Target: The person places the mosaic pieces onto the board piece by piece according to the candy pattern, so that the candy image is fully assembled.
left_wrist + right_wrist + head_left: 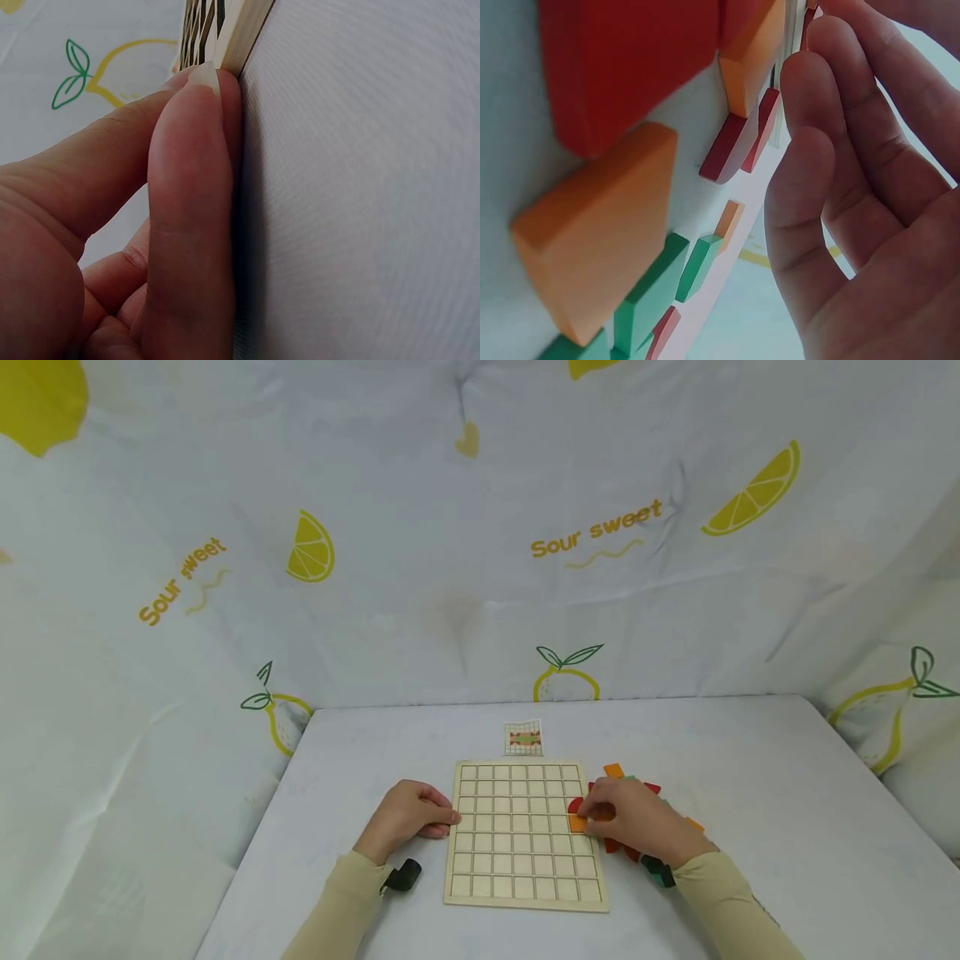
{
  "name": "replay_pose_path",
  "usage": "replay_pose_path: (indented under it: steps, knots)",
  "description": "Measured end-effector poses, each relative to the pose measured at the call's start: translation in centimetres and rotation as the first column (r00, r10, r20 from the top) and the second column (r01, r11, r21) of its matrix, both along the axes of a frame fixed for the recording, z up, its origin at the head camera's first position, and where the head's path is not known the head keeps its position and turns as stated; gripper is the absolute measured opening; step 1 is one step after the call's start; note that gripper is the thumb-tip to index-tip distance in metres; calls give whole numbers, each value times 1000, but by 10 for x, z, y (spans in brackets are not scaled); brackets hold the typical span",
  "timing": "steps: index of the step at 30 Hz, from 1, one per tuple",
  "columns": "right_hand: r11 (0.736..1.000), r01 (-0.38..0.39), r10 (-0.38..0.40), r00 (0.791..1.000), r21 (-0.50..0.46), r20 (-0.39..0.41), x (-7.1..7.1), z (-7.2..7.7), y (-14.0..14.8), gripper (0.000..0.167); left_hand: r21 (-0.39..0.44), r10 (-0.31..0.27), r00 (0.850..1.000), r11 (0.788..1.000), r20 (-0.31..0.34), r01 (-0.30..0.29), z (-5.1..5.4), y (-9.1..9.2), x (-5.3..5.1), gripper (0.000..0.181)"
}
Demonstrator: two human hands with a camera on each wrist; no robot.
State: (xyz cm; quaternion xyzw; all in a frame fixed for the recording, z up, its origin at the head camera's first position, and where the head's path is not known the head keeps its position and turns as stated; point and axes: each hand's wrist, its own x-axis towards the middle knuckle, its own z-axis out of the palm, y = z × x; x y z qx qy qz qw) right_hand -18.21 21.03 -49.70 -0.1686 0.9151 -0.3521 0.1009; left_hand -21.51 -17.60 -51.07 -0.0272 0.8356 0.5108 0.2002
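A pale wooden grid board (522,864) lies flat on the table. At its left edge my left hand (411,814) grips the rim; in the left wrist view the thumb and forefinger of that hand (187,180) meet at the board's edge (244,34). My right hand (637,818) is over the board's right edge, thumb and forefinger pinching an orange square tile (577,823) that lies on the rightmost column. Just above this tile is a red piece (575,806). In the right wrist view the right hand (862,150) hides the orange tile.
Loose red, orange and green pieces lie right of the board, partly under my right hand, among them an orange one (613,771) and, in the right wrist view, a large orange block (600,225) and a green one (651,289). A small patterned card (523,738) lies behind the board.
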Motion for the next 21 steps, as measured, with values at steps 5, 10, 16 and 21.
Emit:
replay_pose_path:
  steps: [5,10,16,21]
  knots:
    - [1000,12,-12,1000,12,-15,2,2,1,9,-1,-10,1000,1000,-1,10,0,2,-2,29]
    - [998,40,-40,999,42,-16,3,7,2,11,-12,-7,1000,1000,-1,7,3,1,-1,29]
    - [989,111,-112,994,102,-5,16,11,18,13,-10,-1,1000,1000,5,1,3,0,1,30]
    - [970,161,-168,986,182,18,37,10,38,17,-9,-3,1000,1000,9,3,4,2,2,30]
